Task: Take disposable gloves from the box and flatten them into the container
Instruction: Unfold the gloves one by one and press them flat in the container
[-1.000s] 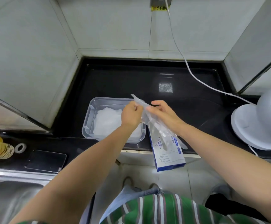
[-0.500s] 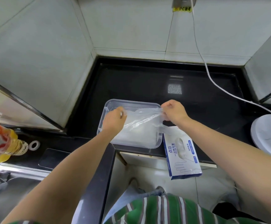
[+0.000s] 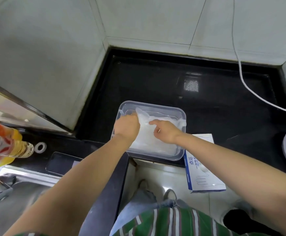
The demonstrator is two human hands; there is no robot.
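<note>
With a pile of gloves (image 3: 149, 143) already flat in the container (image 3: 156, 105) on the counter (image 3: 147, 79), and the box (image 3: 205, 178) just beside it, I judge the job partway done, while my left hand (image 3: 127, 128), its grip hidden from me, and my right hand (image 3: 166, 132), forefinger extended, press the top glove (image 3: 157, 119) down.

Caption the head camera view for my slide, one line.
Left hand holds, right hand presses a disposable glove down in the clear container, glove box beside it.

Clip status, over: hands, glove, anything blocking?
Left hand grips glove edge inside container. Right hand presses glove down, index finger out. Glove bunched along far side, not flat yet. Nothing blocking.
</note>
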